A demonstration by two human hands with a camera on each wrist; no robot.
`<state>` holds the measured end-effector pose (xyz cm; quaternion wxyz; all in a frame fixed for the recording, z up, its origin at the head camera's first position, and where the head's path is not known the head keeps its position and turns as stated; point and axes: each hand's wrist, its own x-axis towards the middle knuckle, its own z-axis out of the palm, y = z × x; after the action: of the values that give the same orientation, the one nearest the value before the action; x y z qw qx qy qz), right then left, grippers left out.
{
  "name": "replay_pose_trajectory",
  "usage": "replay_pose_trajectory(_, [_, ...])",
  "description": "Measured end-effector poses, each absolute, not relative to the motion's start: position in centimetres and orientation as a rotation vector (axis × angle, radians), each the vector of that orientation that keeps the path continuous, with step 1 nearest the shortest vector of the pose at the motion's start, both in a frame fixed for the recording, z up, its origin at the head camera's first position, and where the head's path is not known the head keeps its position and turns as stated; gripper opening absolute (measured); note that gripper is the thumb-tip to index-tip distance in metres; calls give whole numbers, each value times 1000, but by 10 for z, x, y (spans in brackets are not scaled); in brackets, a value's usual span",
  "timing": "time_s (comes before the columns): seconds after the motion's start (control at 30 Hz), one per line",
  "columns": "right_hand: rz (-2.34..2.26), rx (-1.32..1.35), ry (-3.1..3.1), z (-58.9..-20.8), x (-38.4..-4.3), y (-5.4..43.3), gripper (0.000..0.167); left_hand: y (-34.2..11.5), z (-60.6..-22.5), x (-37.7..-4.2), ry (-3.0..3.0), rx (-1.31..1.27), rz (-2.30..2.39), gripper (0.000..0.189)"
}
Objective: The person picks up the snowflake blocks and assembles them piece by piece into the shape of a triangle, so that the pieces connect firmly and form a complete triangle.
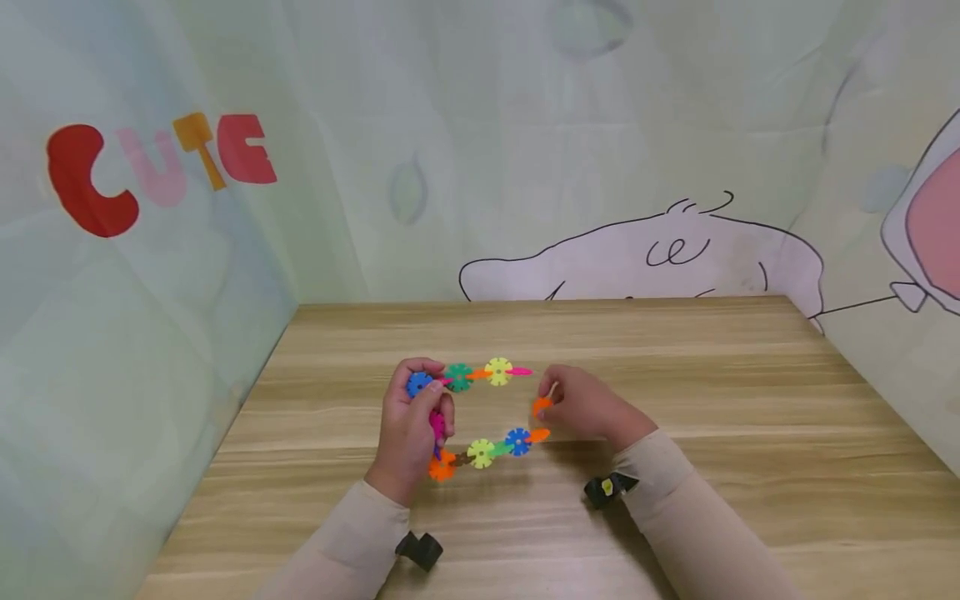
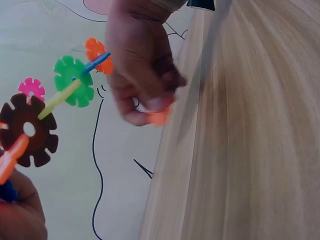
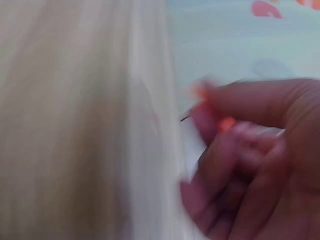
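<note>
My left hand (image 1: 402, 429) holds a chain of slotted plastic discs, gripping it near a blue disc (image 1: 417, 383) and a magenta disc (image 1: 437, 425). From there the chain bends into two arms reaching right. The upper arm runs through a green disc (image 1: 459, 378) and a yellow disc (image 1: 492, 364) to a pink end disc (image 1: 522, 372). Below, an orange disc (image 1: 442, 468), a brown disc (image 2: 44, 137) and others lead to an orange end disc (image 1: 539, 435). Between the two ends, my right hand (image 1: 588, 406) pinches a loose orange disc (image 1: 542, 406), apart from the chain; it is blurred in the right wrist view.
Underneath is a wood-grain table (image 1: 735, 358). Behind and beside it hang printed cloth walls (image 1: 360, 125) with a cartoon drawing and coloured letters. Black wrist cameras, one at the left sleeve (image 1: 352, 521) and one at the right sleeve (image 1: 690, 500), stick out over the table.
</note>
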<state>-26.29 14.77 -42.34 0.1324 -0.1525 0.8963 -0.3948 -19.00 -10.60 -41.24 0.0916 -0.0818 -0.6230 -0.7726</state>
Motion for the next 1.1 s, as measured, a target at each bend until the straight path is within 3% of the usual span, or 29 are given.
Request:
replay_pose_trajectory(0.17, [-1739, -596, 2380, -412, -265, 151, 21, -107, -414, -191, -1837, -234, -2285, 15])
replay_pose_trajectory(0.33, [-2018, -670, 2189, -401, -257, 152, 20, -107, -416, -192, -1797, -240, -2270, 15])
replay_pose_trajectory(1.1, [-2081, -833, 2171, -393, -247, 146, 17, -105, -422, -191, -1830, -351, -2210, 14])
